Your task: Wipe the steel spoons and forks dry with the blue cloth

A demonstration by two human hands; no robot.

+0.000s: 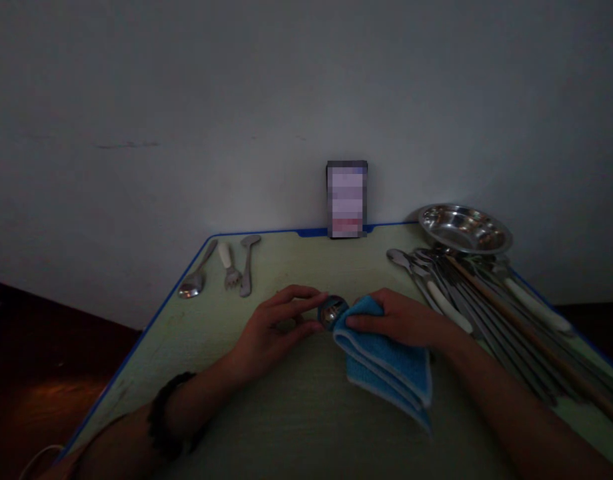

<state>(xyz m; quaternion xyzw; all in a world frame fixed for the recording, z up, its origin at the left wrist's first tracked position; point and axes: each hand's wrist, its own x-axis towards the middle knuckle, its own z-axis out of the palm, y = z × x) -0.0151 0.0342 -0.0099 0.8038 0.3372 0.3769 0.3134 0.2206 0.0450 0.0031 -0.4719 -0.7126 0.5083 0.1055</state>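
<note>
My left hand (281,320) grips a small round, shiny metal piece (331,313) by its left edge, between thumb and fingertips. Its exact kind is hard to make out in the dim light. A folded blue cloth (391,373) with a pale edge is pinched in my right hand (401,317). One corner of the cloth touches the right side of the metal piece, and the rest hangs toward me. Both hands meet over the middle of the table.
At the left of the pale green table (276,413) lie a spoon (190,287), a white-handled fork (230,270) and another metal utensil (247,263). On the right, several utensils (486,320) lie piled before a steel bowl (464,230). A phone (346,200) leans against the wall.
</note>
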